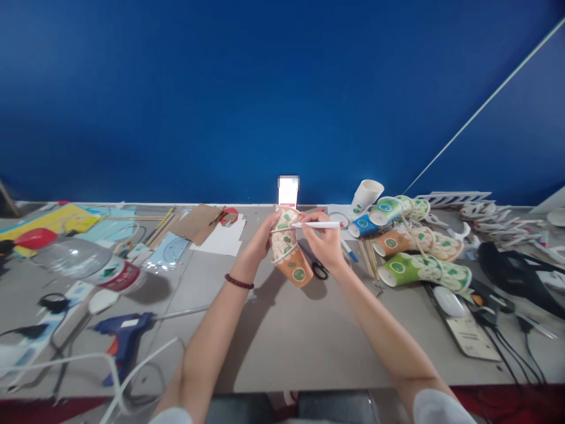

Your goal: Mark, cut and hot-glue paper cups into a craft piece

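A stack of patterned paper cups (286,250), tilted with its orange end toward me, is held above the middle of the table. My left hand (261,235) is closed around its far left side, the fingers partly hidden behind the cups. In my right hand (324,244) is a white marker pen (320,224), gripped between thumb and fingers. The pen's left end reaches the upper part of the cups; whether it touches them I cannot tell. Black-handled scissors (319,270) lie on the table beneath my right hand.
A phone (288,191) stands against the blue wall. To the right lie other cup stacks (426,274) and wooden sticks (366,258). On the left are a blue glue gun (126,333), a plastic bottle (92,259), a power strip (57,324) and cardboard (198,222).
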`<state>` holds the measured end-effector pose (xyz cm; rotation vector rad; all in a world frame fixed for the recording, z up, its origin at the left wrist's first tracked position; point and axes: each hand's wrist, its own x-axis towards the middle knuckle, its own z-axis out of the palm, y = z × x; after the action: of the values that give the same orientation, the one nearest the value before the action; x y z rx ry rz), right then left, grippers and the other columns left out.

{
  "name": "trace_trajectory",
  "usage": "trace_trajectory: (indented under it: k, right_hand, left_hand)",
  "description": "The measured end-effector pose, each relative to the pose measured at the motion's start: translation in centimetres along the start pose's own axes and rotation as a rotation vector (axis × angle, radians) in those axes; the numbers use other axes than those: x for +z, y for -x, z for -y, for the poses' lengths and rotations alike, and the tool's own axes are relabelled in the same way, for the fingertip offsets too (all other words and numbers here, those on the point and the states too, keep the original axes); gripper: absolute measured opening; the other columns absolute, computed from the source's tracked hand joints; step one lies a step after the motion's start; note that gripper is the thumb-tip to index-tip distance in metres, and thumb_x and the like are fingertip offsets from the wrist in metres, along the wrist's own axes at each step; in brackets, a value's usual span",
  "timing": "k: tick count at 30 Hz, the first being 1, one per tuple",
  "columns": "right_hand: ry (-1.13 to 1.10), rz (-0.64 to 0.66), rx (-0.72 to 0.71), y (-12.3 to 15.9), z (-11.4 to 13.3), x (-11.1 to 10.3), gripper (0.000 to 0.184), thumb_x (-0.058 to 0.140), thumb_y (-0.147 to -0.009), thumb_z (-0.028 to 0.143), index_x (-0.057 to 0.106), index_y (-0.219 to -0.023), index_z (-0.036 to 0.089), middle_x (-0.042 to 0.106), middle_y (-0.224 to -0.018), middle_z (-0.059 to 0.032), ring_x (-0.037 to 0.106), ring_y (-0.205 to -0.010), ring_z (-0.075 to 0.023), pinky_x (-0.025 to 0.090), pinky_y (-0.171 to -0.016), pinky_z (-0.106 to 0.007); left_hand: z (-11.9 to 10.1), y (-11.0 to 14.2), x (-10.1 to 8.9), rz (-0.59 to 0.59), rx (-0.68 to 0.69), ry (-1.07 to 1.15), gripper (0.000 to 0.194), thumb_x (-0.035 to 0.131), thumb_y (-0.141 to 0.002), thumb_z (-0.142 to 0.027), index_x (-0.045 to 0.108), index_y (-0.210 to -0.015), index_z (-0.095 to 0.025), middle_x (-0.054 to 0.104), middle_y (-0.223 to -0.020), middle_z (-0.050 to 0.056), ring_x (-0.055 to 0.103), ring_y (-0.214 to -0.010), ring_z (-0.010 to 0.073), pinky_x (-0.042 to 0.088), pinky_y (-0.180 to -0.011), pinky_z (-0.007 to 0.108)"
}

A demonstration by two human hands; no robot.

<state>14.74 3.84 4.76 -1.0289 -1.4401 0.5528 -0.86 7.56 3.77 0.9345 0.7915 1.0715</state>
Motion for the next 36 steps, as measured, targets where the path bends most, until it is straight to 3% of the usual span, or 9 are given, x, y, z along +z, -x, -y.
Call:
trace_trajectory:
  k: [7,13,19,23,28,36]
  right_hand:
    - [0.002,0.018,-0.006,0.04,-0.01,0.01,0.003,0.059,-0.080,0.022,0.062,-0.081,0.024,0.071,-0.087,-0.0036,0.069,-0.091,-0.0231,0.052,-0.090,-0.038]
    - [-0.003,0.019,0.008,-0.05,-0.18,-0.07,0.004,0.059,-0.078,0.021,0.061,-0.079,0.024,0.071,-0.084,-0.0032,0.069,-0.099,-0.0251,0.052,-0.091,-0.039]
    - [-0.047,0.018,0.013,-0.10,-0.31,-0.06,0.004,0.059,-0.078,0.020,0.060,-0.078,0.024,0.070,-0.079,-0.0024,0.069,-0.106,-0.0261,0.052,-0.090,-0.038]
    - [-0.167,-0.012,0.045,-0.23,-0.60,-0.02,0.001,0.061,-0.080,0.023,0.060,-0.080,0.023,0.070,-0.085,-0.0039,0.069,-0.107,-0.0266,0.053,-0.088,-0.038]
    - [-0.268,-0.049,0.068,-0.35,-0.80,0.06,0.005,0.063,-0.082,0.026,0.060,-0.080,0.023,0.068,-0.085,-0.0036,0.069,-0.107,-0.0261,0.053,-0.091,-0.039]
    - [-0.301,-0.051,0.096,-0.36,-0.79,0.09,0.007,0.064,-0.082,0.029,0.060,-0.082,0.024,0.070,-0.087,-0.0042,0.069,-0.105,-0.0265,0.053,-0.093,-0.042]
  left_hand:
    - [0.03,0.03,-0.18,-0.014,-0.003,-0.017,0.048,0.068,-0.076,-0.059,0.073,-0.099,-0.017,0.076,-0.095,0.007,0.069,-0.095,0.0265,0.048,-0.077,0.031]
    - [-0.06,-0.04,-0.10,-0.046,-0.028,-0.026,0.049,0.069,-0.074,-0.059,0.074,-0.098,-0.016,0.077,-0.095,0.007,0.069,-0.091,0.0263,0.048,-0.073,0.030]
    - [-0.17,0.08,0.07,0.019,0.007,0.008,0.052,0.068,-0.076,-0.057,0.073,-0.106,-0.015,0.076,-0.100,0.008,0.068,-0.098,0.0269,0.049,-0.083,0.032]
    - [-0.08,-0.12,0.07,0.049,0.012,0.017,0.051,0.066,-0.078,-0.056,0.073,-0.106,-0.014,0.076,-0.103,0.009,0.068,-0.097,0.0264,0.049,-0.082,0.032]
    - [0.18,-0.33,-0.13,0.063,-0.064,0.040,0.054,0.068,-0.078,-0.056,0.072,-0.110,-0.013,0.075,-0.106,0.011,0.068,-0.096,0.0247,0.049,-0.081,0.031]
    - [0.11,-0.41,-0.44,-0.034,-0.157,0.007,0.044,0.073,-0.074,-0.045,0.073,-0.106,-0.014,0.076,-0.099,0.008,0.068,-0.087,0.0212,0.047,-0.074,0.028]
